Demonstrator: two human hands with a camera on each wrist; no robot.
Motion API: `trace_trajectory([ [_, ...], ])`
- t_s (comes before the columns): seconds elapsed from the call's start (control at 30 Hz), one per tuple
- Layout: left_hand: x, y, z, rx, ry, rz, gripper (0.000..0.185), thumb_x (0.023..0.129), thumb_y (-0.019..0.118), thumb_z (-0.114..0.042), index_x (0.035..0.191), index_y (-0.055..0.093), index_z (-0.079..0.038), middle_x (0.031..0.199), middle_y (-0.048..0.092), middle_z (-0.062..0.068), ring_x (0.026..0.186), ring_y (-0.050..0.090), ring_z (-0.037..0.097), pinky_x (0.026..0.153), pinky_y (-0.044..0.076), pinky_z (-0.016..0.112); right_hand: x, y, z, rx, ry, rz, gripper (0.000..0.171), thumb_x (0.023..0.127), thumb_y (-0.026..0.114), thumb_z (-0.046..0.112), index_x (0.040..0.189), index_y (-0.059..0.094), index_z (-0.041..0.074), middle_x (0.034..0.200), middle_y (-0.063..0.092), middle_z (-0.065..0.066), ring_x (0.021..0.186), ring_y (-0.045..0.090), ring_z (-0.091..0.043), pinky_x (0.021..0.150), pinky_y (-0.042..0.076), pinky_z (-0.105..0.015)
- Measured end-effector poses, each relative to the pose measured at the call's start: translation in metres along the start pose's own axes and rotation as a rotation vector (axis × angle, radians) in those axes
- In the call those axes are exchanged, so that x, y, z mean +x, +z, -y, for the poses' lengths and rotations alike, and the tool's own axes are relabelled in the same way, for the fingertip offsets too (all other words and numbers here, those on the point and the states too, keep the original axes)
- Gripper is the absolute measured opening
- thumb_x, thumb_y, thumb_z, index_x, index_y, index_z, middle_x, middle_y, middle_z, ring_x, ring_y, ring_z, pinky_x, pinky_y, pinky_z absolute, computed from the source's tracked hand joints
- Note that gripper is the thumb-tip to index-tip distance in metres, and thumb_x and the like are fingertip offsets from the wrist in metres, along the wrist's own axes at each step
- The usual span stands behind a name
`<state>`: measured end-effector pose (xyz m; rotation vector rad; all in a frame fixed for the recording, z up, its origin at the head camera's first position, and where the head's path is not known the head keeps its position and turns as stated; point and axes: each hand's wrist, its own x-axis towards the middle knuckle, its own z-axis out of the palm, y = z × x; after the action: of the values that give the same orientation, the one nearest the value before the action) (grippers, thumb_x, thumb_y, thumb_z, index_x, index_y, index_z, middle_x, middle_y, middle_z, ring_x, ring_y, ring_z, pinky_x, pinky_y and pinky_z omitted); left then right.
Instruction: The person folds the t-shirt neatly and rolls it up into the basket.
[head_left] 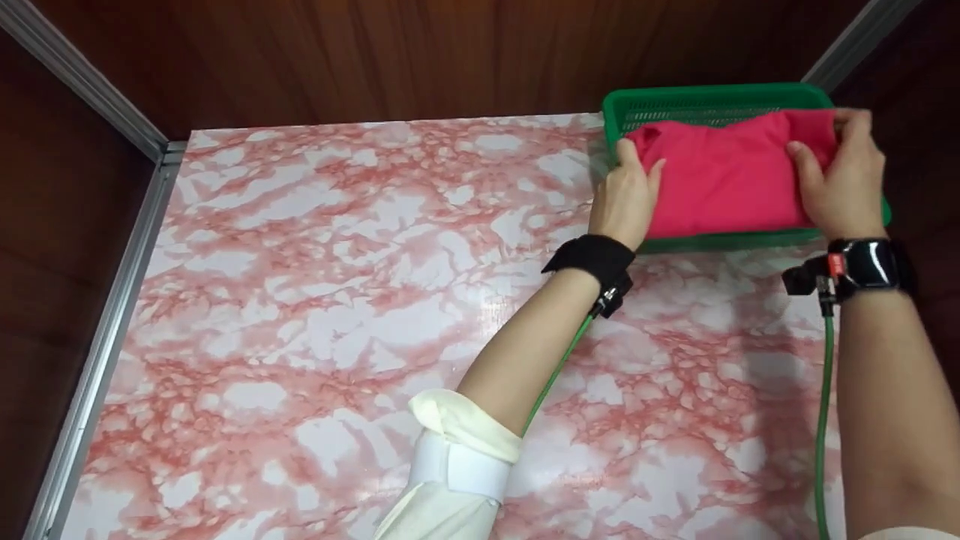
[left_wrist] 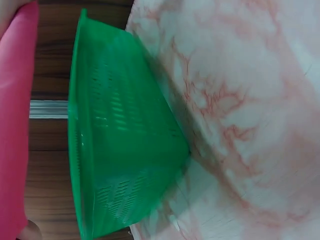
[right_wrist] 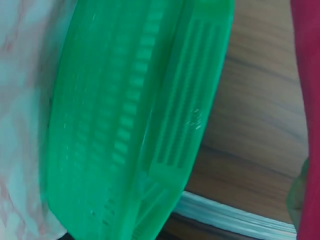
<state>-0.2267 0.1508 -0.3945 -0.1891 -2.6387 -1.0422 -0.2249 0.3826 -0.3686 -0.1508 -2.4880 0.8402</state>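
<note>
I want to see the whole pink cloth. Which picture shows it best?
The head view: the folded pink cloth lies over the green basket, with the left hand and right hand gripping its ends. The two wrist views catch only a pink strip at the edge, mostly basket.

You had one green basket (head_left: 750, 101) on the one marble-patterned table (head_left: 337, 300), standing at that table's far right corner. One folded red cloth (head_left: 727, 180) lay inside the basket. Two hands were at the basket: your left hand (head_left: 626, 199) at its left end and your right hand (head_left: 844, 180) at its right end, each gripping the cloth. You wore two wrist bands, one black strap (head_left: 596, 259) and one black device (head_left: 866, 264), both just nearer you than the basket. Two green cables (head_left: 825, 420) ran from them, one each.
</note>
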Motion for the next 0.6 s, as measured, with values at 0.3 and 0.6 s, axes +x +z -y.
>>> trace_trajectory([
  [0.3, 0.017, 0.026, -0.003, 0.052, -0.058, 0.111, 0.036, 0.097, 0.048, -0.039, 0.117, 0.036, -0.012, 0.088, 0.062, 0.0, 0.073, 0.067, 0.013, 0.055, 0.048, 0.021, 0.024, 0.026, -0.021, -0.148, 0.049, 0.037, 0.053, 0.095, 0.048, 0.042, 0.134, 0.038, 0.009, 0.135, 0.05, -0.014, 0.117, 0.05, -0.044, 0.09, 0.037, -0.063],
  [0.6, 0.017, 0.049, -0.011, 0.052, 0.075, 0.229, 0.049, 0.1, 0.043, -0.01, 0.146, 0.028, -0.013, 0.127, 0.046, 0.007, 0.092, 0.061, 0.013, 0.07, 0.05, 0.018, 0.023, 0.045, -0.048, -0.252, 0.104, 0.112, 0.042, 0.1, 0.038, 0.032, 0.135, 0.037, 0.01, 0.133, 0.046, -0.017, 0.103, 0.052, -0.05, 0.079, 0.039, -0.064],
])
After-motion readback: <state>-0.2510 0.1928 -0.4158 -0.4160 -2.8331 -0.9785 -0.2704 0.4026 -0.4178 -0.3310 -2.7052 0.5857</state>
